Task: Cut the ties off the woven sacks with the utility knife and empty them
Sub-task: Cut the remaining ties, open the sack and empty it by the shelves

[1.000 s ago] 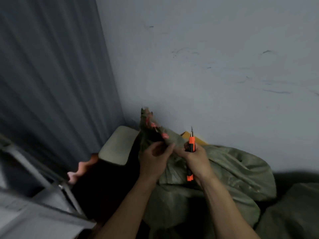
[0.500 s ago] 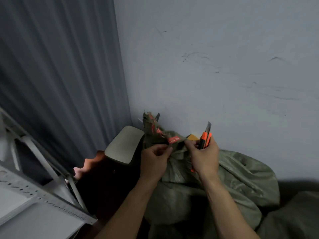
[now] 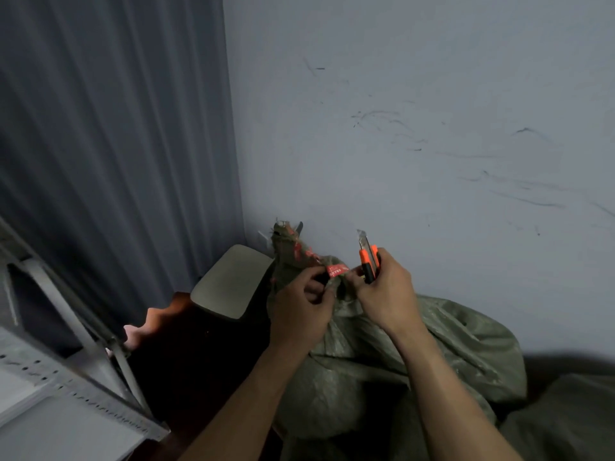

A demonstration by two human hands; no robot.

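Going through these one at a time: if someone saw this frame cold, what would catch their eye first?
Probably the orange utility knife, blade out and pointing up at the wall, held in the right hand at centre frame. Next, the red tie stretched between both hands' fingers, the left hand pinching it at the bunched neck of the green woven sack. The sack slumps against the grey wall, beside a dark curtain on the left.

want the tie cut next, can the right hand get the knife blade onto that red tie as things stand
Probably yes. The right hand holds the utility knife blade up beside the red tie, which both hands pinch taut; nothing lies between, though the blade must tip down.
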